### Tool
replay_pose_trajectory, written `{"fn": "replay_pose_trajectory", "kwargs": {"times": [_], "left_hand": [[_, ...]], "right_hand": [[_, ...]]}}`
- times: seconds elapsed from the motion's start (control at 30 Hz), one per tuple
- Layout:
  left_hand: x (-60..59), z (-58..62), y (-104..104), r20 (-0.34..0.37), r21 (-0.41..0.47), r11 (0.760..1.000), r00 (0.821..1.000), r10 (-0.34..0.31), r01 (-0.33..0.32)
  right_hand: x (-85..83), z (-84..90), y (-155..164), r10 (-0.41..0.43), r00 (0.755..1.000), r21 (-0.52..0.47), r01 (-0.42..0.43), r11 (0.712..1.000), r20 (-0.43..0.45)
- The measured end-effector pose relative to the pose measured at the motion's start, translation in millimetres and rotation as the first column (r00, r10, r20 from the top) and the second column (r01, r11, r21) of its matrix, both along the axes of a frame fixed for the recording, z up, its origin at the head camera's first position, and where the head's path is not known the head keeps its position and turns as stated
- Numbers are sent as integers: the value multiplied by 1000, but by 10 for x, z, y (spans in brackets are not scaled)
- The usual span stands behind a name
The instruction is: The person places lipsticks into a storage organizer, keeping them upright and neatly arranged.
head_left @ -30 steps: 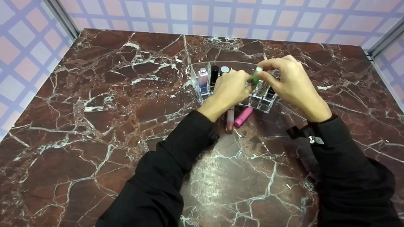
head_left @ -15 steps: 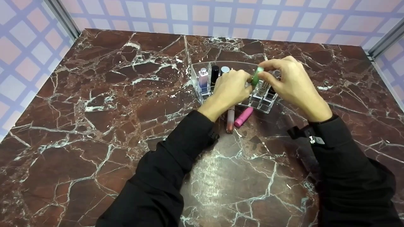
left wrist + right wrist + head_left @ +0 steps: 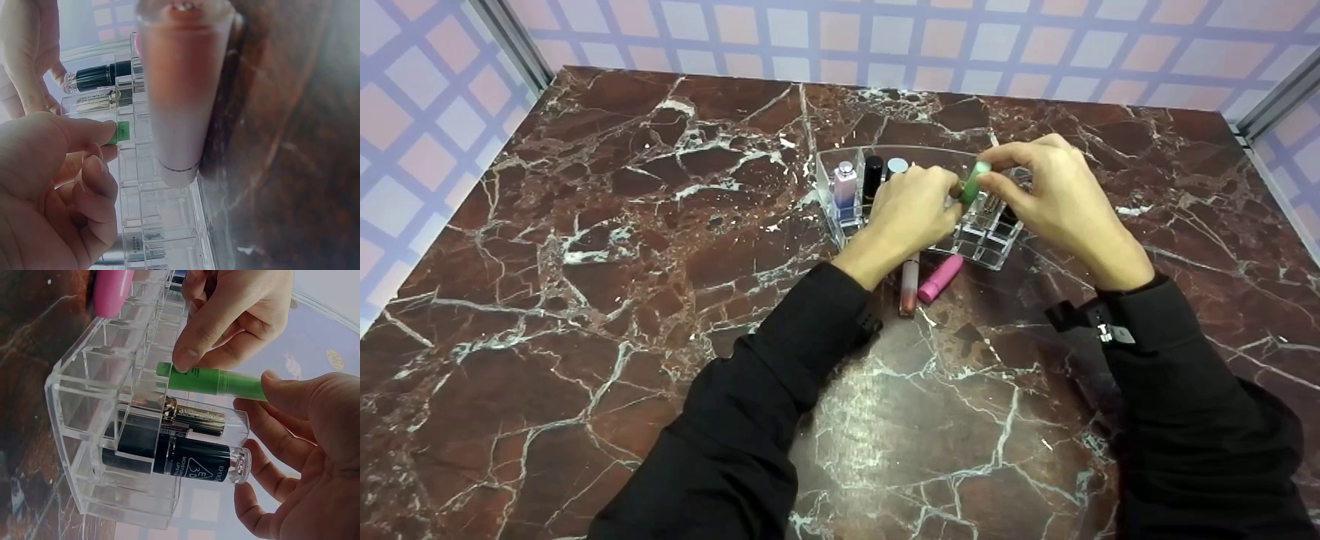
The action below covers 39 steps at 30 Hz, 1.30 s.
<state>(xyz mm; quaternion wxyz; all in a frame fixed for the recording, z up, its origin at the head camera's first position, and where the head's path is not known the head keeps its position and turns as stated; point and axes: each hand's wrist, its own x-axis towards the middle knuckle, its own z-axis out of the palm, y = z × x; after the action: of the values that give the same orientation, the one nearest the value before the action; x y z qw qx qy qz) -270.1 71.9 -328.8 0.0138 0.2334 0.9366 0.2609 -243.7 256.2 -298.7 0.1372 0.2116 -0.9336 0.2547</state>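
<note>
Both hands are on a green lip balm tube (image 3: 219, 382) above a clear acrylic lipstick organizer (image 3: 990, 259). The left hand (image 3: 911, 206) pinches its lower end between thumb and index finger; in the right wrist view that end sits right at a compartment's edge. Thumb and fingertips of the right hand (image 3: 1054, 191) pinch the pale upper end. In the right wrist view, a black lipstick (image 3: 197, 458) and a gold-and-clear lipstick (image 3: 202, 421) stand in compartments beside the tube. The left hand hides the organizer's middle in the head view.
A pink tube (image 3: 941, 279) and a lip gloss tube (image 3: 909, 286) lie in front of the organizer, below the left wrist. At its left stand a pink-and-blue lipstick (image 3: 844, 187), a black tube (image 3: 873, 176) and a silver-topped one (image 3: 896, 166). A marbled table (image 3: 660, 315) spreads around.
The green tube's upper end tilts slightly further to the right, with the right hand shifting a little that way. The left hand stays almost still; both grips persist.
</note>
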Motion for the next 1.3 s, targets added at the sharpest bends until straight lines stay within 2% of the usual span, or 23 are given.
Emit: {"fn": "replay_pose_trajectory", "kwargs": {"times": [0.2, 0.5, 1.03, 1.3], "left_hand": [[0, -9, 1, 12, -7, 1000, 1000, -8, 8], [-4, -27, -9, -15, 5, 1000, 1000, -12, 12], [-7, -22, -8, -5, 14, 1000, 1000, -2, 2], [-5, -20, -19, -16, 24, 1000, 1000, -11, 11]], "right_hand": [[-13, -23, -1, 11, 1000, 14, -11, 1000, -6], [-41, -41, 6, 43, 999, 14, -42, 999, -18], [-42, -45, 6, 52, 998, 26, -53, 998, 38], [-58, -71, 7, 61, 998, 30, -62, 998, 26]]}}
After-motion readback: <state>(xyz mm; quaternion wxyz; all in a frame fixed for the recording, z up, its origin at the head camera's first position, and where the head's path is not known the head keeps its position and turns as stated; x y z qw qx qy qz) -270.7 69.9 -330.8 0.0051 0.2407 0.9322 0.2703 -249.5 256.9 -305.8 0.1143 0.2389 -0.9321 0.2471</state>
